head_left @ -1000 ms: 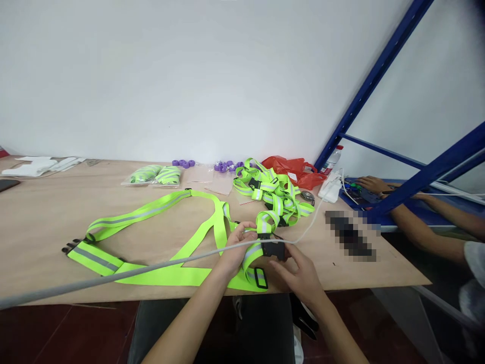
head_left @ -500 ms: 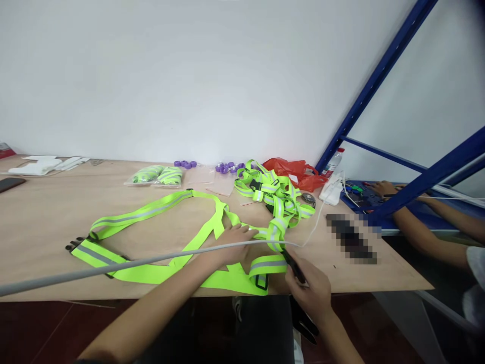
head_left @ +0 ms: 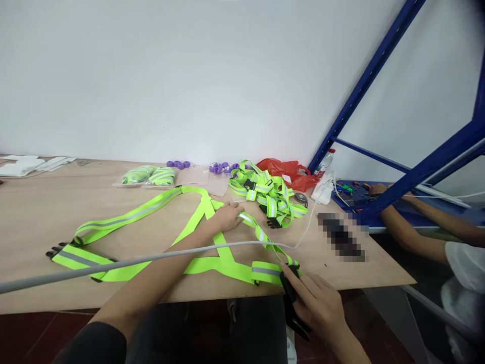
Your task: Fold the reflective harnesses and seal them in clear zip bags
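Observation:
A neon-green reflective harness point(head_left: 229, 260) with grey stripes lies spread across the table, a black pronged buckle point(head_left: 57, 249) at its left end. My left hand point(head_left: 228, 217) is closed on its upper strap point(head_left: 248, 219), fingertips at the silver stripe. By the front edge, my right hand point(head_left: 318, 301) grips a black buckle-like piece point(head_left: 290, 285) at the harness's right end, the index finger stretched along it; part of that piece is hidden. Just behind is a tangled heap of similar reflective straps point(head_left: 271, 191).
Bagged straps point(head_left: 162, 176), purple rolls point(head_left: 178, 165), a red plastic bag point(head_left: 290, 172) and a white power strip point(head_left: 323, 191) line the back. A grey cable point(head_left: 151, 258) crosses the foreground. A blue frame point(head_left: 364, 83) stands right; beyond it another person's arms point(head_left: 413, 232) rest on a blue surface.
My left hand has moved up and slightly left, drawing the upper strap away from the heap. My right hand has shifted down and a little right; the harness's right end is straighter.

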Demonstrator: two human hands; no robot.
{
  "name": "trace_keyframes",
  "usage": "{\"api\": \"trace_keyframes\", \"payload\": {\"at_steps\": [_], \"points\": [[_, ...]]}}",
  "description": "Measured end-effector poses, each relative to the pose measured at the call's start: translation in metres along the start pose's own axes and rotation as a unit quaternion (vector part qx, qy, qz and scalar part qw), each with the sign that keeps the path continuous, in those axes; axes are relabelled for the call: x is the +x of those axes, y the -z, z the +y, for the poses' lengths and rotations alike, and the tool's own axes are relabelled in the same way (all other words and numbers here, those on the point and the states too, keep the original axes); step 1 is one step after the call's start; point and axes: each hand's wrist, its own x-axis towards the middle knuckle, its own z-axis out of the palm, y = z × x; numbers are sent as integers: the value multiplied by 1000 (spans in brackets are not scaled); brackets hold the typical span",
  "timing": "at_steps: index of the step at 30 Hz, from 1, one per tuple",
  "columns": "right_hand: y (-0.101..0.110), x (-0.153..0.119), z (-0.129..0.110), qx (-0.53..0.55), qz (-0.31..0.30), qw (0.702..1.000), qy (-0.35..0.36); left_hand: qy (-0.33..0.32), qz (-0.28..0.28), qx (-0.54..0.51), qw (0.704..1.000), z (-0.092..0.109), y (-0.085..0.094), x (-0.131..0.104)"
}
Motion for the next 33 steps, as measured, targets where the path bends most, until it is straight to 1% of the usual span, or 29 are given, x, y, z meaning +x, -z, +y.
{"api": "trace_keyframes", "payload": {"at_steps": [3, 7, 9, 11, 14, 18, 21, 23, 25, 28, 30, 33], "points": [[0, -8, 5, 41, -13, 998, -37, 16, 12, 19, 1000, -3, 12, 4], [1, -15, 7, 76, -63, 994, -52, 41, 35, 48, 997, -9, 29, 5], [2, -16, 7, 95, -81, 991, -54, 43, 43, 55, 997, -12, 38, 6], [4, -16, 7, 114, -91, 988, -55, 30, 43, 53, 997, -15, 46, 8], [5, -13, 8, 125, -92, 986, -63, -20, 13, 29, 999, -21, 56, 11], [4, -12, 11, 116, -86, 986, -82, -92, -64, -20, 994, -33, 63, 9], [5, -12, 15, 124, -99, 985, -74, -115, -106, -45, 987, -42, 68, 2], [5, -12, 18, 129, -102, 984, -73, -119, -115, -49, 985, -45, 73, -4], [5, -12, 19, 135, -101, 983, -70, -113, -103, -40, 987, -47, 78, -9], [5, -10, 18, 153, -86, 982, -62, -88, -58, -5, 994, -45, 84, -13], [5, -7, 15, 168, -73, 981, -66, -72, -27, 24, 997, -42, 85, -12], [7, -2, 10, 184, -74, 977, -76, -57, 11, 58, 997, -35, 83, -7]]}}
